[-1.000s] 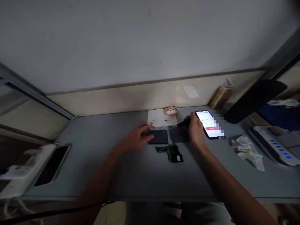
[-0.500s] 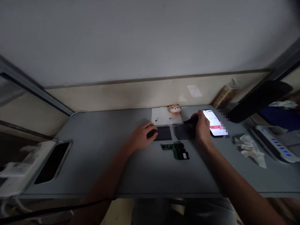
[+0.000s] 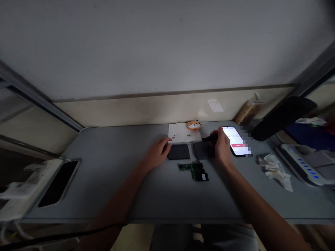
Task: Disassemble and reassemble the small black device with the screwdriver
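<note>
1. White plastic case [image 3: 17,200] sits at the far left of the grey table [image 3: 102,157], with a dark-screened phone [image 3: 59,183] lying just beside it.
2. Left hand [image 3: 156,154]: thumb and forefinger are parted at the left end of a flat black plate [image 3: 180,152]; I cannot tell whether they pinch it or only rest against it.
3. Behind that plate lies white paper [image 3: 180,129], with small dark screws [image 3: 173,136] near its left side and a few more dark specks farther right.
4. The green and black circuit board [image 3: 194,170] lies on the table in front of the two black pieces, apart from both hands.
5. An orange and white animal-faced trinket [image 3: 193,125] sits on the back right part of the paper.
6. A second black piece [image 3: 202,151] lies to the right of the flat plate, partly hidden by the right hand.
7. Right hand [image 3: 222,148]: fingers are closed around the black handle of a screwdriver [image 3: 208,138], whose thin shaft points left toward the plate; I cannot tell exactly where its tip is.
8. Just beyond this hand lies a phone [image 3: 235,139] with a lit timer screen.
9. Farther right are a drink carton [image 3: 247,112] against the wall, a long black object [image 3: 284,118], crumpled tissue [image 3: 276,171] and a power strip [image 3: 303,165] with blue lights.
</note>
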Available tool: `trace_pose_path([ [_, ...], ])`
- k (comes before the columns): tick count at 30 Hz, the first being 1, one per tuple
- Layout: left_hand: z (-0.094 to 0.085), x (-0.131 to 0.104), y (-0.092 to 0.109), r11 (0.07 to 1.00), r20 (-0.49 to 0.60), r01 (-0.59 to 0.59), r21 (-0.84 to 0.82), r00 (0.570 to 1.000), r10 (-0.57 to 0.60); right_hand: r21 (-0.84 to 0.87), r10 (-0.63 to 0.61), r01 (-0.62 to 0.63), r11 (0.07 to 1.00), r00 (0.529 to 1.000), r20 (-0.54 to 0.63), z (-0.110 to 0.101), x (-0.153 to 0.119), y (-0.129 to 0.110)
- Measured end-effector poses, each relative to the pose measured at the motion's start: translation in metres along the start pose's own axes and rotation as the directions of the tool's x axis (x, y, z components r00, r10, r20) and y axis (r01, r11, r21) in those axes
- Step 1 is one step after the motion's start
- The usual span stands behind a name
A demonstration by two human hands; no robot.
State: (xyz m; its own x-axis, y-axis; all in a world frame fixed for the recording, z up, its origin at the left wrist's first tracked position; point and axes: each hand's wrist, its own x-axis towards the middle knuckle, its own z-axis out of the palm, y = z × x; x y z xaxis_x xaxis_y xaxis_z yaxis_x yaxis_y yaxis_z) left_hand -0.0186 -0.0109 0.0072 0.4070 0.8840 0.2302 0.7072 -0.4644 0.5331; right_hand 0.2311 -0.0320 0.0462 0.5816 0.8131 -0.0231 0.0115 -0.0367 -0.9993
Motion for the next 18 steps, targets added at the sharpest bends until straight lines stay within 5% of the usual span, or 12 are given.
trace_pose_path([
  [18, 0.000, 0.000, -0.004, 1.000, 0.032, 0.012, 0.017, 0.999, -0.012, 0.254, 0.053, -0.062, 0.965, 0.998, 0.042, 0.004, 0.010, 0.009],
])
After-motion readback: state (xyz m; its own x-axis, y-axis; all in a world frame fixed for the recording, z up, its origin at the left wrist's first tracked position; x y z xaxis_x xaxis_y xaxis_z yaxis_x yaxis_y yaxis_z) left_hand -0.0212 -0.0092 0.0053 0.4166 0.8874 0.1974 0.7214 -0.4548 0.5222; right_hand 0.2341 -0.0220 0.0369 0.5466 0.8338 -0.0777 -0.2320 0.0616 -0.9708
